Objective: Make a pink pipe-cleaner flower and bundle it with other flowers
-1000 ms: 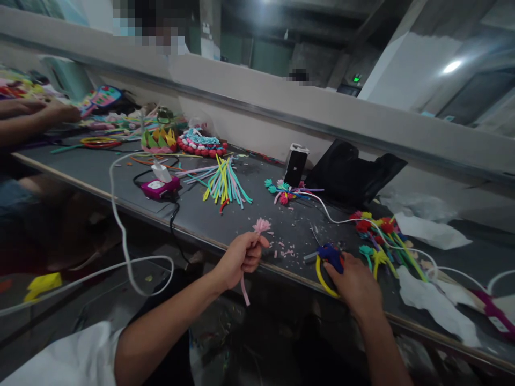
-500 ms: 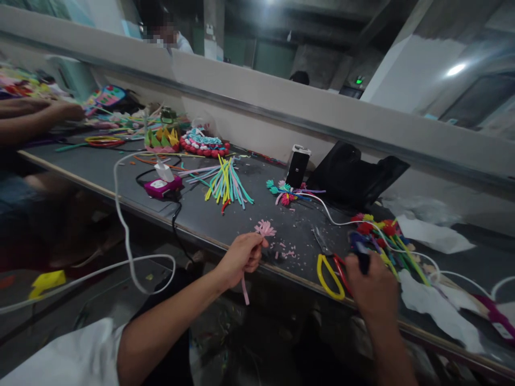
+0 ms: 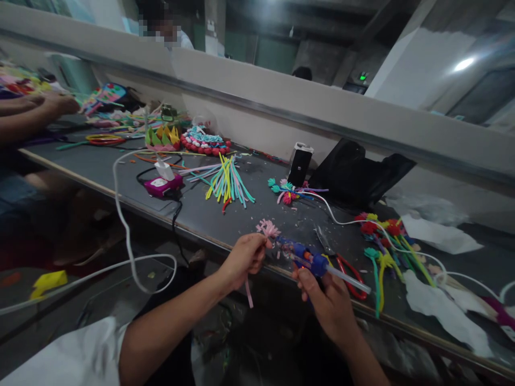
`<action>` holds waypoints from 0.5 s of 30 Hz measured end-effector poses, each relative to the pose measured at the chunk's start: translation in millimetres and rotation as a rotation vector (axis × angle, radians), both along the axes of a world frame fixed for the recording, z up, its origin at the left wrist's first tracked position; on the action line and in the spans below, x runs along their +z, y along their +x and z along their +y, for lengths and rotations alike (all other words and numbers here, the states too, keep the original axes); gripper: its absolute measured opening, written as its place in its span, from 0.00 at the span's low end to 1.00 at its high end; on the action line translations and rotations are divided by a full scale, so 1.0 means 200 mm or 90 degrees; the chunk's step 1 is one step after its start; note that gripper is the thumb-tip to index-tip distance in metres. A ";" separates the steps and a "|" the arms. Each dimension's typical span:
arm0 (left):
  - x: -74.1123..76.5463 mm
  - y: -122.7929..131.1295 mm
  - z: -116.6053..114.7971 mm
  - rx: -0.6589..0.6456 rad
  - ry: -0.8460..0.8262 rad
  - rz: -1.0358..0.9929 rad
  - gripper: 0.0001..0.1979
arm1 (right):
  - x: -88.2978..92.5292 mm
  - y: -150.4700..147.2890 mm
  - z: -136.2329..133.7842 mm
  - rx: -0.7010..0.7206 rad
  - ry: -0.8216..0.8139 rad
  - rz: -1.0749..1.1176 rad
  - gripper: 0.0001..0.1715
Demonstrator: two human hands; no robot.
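Note:
Near the table's front edge, my left hand (image 3: 247, 257) pinches a pink pipe-cleaner flower (image 3: 268, 229), its petals fanned out above the fingers and its stem hanging below. My right hand (image 3: 328, 300) is closed around a blue glue gun (image 3: 303, 254) with a clear glue stick (image 3: 349, 279) poking out of its back. The gun's nozzle end points left and is close to the flower; whether they touch I cannot tell. Behind the gun lie scissors (image 3: 349, 273) with red and yellow handles, partly covered.
Yellow, teal and lilac pipe cleaners (image 3: 229, 179) fan out on the table (image 3: 193, 214). Finished flowers (image 3: 378, 230) lie right, beside white paper (image 3: 442, 311). A black speaker-like box (image 3: 300, 163) and black bag (image 3: 358, 169) stand behind. A white cable (image 3: 123, 214) loops left. Another person's hands (image 3: 56, 104) work far left.
My right hand has swung left from the right-hand flowers, bringing the glue gun up to the pink flower. A teal and a yellow flower now show at the right. My left hand has barely moved.

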State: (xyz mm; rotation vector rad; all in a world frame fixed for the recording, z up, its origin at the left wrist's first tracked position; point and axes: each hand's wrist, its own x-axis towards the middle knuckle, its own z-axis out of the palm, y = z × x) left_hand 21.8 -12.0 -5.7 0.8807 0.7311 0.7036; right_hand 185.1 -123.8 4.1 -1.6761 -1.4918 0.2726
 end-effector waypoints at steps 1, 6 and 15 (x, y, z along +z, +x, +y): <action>0.00 0.00 0.00 0.000 0.003 0.006 0.08 | 0.00 -0.01 0.00 0.010 -0.006 -0.014 0.24; 0.01 0.01 -0.01 0.004 0.031 0.038 0.10 | 0.01 -0.01 0.01 0.032 -0.009 -0.067 0.27; 0.01 0.02 -0.02 0.010 0.045 0.047 0.10 | -0.03 0.01 0.01 0.040 -0.022 -0.108 0.27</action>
